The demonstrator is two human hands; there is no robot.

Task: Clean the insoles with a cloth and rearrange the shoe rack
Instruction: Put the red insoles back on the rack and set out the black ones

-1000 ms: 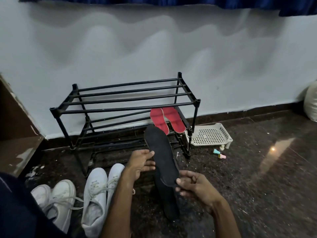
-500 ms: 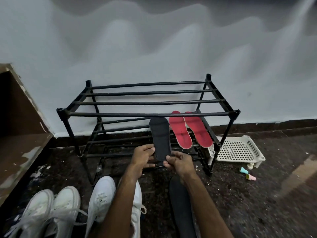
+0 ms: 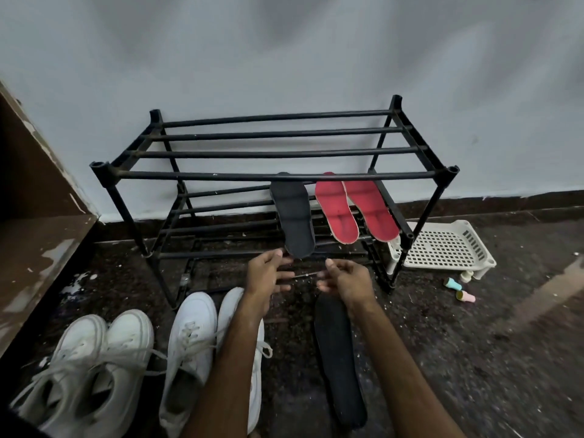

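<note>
Moved: half a second back both hands pinched the black insole (image 3: 294, 216); now it's lying on the lower shelf of the shoe rack (image 3: 275, 176).
Hands: left hand (image 3: 268, 276) and right hand (image 3: 347, 278) hang just in front of it, fingers loose, holding nothing.
Done: that insole sits just beside the red insoles (image 3: 336, 213).
Left: second black insole (image 3: 338, 358) and the white sneakers (image 3: 94, 358) are on the floor.
Cleaning: no cloth in sight, so can't tell what's been wiped.
</note>
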